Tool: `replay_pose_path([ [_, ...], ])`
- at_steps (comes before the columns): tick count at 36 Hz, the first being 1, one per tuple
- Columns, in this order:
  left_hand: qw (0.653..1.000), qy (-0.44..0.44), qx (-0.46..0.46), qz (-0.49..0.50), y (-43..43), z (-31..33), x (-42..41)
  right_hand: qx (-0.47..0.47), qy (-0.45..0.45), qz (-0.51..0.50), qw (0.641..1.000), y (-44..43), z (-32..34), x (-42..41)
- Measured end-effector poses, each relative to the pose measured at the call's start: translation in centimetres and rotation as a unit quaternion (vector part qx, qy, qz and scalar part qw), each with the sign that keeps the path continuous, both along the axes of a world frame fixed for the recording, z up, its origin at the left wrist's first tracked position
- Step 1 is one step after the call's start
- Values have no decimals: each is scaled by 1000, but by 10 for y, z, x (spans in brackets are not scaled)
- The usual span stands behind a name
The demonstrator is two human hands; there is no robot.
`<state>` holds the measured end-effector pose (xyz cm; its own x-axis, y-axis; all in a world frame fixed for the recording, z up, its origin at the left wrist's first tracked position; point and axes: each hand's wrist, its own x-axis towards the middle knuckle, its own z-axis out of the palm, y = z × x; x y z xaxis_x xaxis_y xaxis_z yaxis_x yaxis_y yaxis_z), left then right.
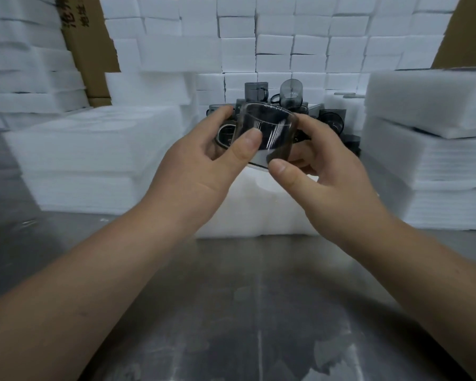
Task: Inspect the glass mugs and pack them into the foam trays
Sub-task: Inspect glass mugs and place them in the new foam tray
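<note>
Stacked white foam blocks [272, 37] wall off the whole back of the scene, and a dull grey metal table [245, 298] fills the foreground beneath both forearms. On the table, a tall pile of foam trays [94, 149] sits on the left and another [429, 149] on the right, with a brown cardboard box [85, 50] standing upright behind the left pile. Between the two piles lies a lower foam tray [259, 210], just under the hands. Behind it, against the foam wall, is a heap of smoky dark glass mugs [291, 92] lying at all angles. The left hand [201, 166] and the right hand [333, 171] both grip one glass mug [270, 130], held up in the air above the middle tray and in front of the heap, tilted, with thumbs on its near side and fingers curled round behind
</note>
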<state>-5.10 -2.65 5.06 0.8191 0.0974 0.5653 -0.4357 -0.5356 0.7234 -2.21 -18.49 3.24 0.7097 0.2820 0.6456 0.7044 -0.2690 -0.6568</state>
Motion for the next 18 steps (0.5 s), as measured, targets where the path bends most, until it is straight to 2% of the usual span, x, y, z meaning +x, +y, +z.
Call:
replay_pose_path([
  [7, 999, -29, -40, -9, 6, 0, 2, -4, -66, -74, 995, -1, 0, 3],
  [13, 998, -48, 39, 2, 0, -5, 0, -78, -129, -103, 983, 5, -2, 1],
  [18, 997, -52, 58, 29, 2, -9, 4, -92, -122, -89, 984, 8, -5, 1],
])
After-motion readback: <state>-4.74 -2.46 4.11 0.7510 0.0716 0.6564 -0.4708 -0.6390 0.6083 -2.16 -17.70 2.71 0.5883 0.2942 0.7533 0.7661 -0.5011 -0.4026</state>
